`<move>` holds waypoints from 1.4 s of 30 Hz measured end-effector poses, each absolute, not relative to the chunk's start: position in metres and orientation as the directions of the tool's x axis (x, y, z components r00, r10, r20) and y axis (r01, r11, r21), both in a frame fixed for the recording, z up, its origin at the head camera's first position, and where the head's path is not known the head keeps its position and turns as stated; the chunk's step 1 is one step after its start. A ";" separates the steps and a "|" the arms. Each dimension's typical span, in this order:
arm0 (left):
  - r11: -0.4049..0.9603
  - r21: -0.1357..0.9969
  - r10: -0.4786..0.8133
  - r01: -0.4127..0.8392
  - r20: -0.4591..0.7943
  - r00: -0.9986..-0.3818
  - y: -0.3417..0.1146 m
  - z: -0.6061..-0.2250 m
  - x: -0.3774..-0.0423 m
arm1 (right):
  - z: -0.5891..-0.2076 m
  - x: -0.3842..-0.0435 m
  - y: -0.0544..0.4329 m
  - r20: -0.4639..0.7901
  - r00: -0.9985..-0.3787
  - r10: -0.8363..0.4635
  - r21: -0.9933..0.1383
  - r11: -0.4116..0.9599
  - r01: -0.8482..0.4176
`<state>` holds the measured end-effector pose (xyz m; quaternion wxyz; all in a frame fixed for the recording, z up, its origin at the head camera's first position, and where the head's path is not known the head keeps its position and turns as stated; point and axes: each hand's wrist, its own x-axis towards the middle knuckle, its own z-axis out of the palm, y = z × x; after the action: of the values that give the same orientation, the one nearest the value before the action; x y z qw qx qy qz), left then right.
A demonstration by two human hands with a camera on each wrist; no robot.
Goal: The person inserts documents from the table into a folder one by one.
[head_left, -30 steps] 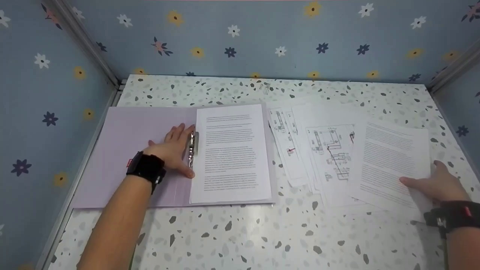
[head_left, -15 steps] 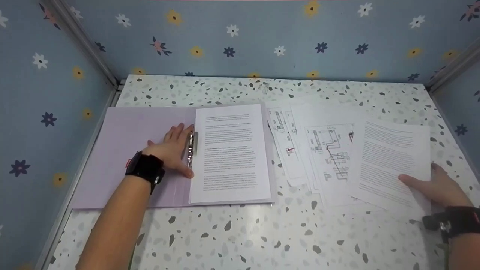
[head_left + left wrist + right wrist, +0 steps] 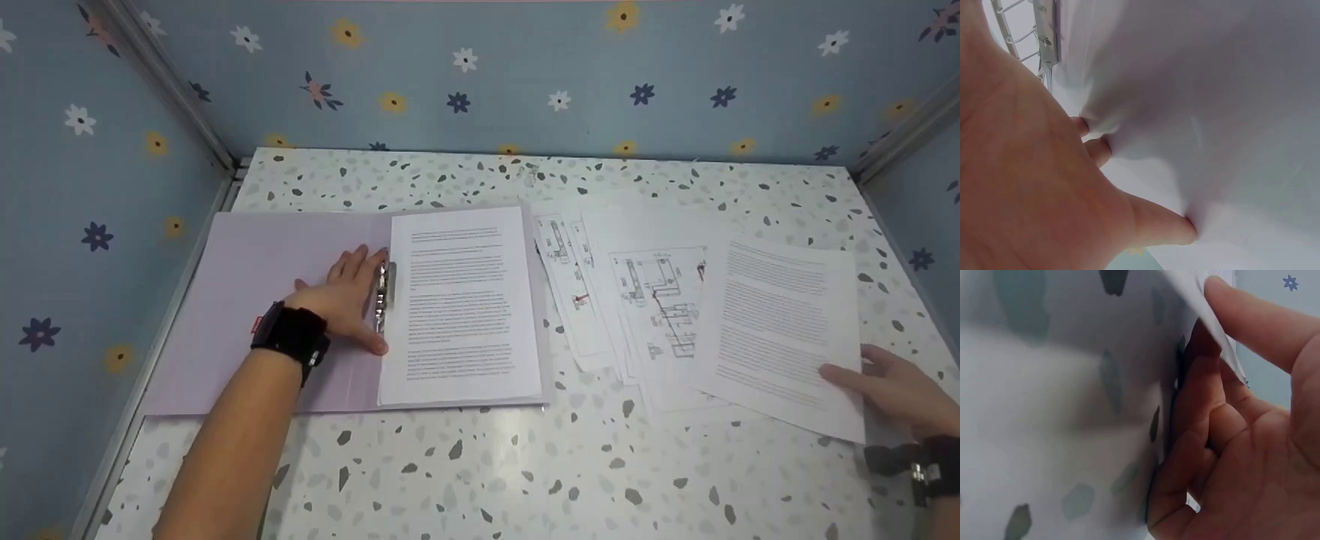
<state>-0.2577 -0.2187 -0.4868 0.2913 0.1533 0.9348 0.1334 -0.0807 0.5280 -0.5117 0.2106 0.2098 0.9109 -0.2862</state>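
A lavender ring binder (image 3: 247, 292) lies open on the speckled table, with a stack of punched text pages (image 3: 461, 315) on its right side. My left hand (image 3: 341, 306) rests with fingers spread on the binder beside its metal rings (image 3: 381, 296). In the left wrist view, the fingertips (image 3: 1188, 232) press on the lavender cover. At the right, my right hand (image 3: 900, 390) pinches the right edge of a loose printed sheet (image 3: 776, 322). The right wrist view has the thumb on one side of the paper (image 3: 1207, 318) and the curled fingers behind it, near the tabletop.
Between the binder and the held sheet lie several overlapping pages with line diagrams (image 3: 660, 307), partly covered by that sheet. The terrazzo-patterned table (image 3: 465, 480) extends in front. Blue flowered panels (image 3: 510, 75) enclose the back and sides.
My right hand has shifted slightly right and toward me, its thumb now nearer the sheet's edge. The sheet's lower right corner now shows. My left hand stays in place.
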 end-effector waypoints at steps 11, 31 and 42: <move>0.918 0.329 0.367 0.220 -0.496 -0.787 -0.216 -0.487 -0.258 | -0.504 -0.081 0.527 -0.450 -0.838 0.309 -0.467 0.718 0.516; 0.921 0.325 0.357 0.214 -0.490 -0.795 -0.217 -0.483 -0.257 | -0.466 -0.112 0.405 -0.389 -0.878 0.279 -0.745 0.465 0.478; 0.923 0.321 0.353 0.212 -0.490 -0.797 -0.219 -0.485 -0.256 | -0.485 -0.132 0.299 -0.335 -0.922 0.195 -0.916 0.161 0.367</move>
<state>-0.2561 -0.2185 -0.4852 0.2809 0.1503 0.9395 0.1258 -0.1320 0.2991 -0.4853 0.0695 0.1851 0.7588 -0.6206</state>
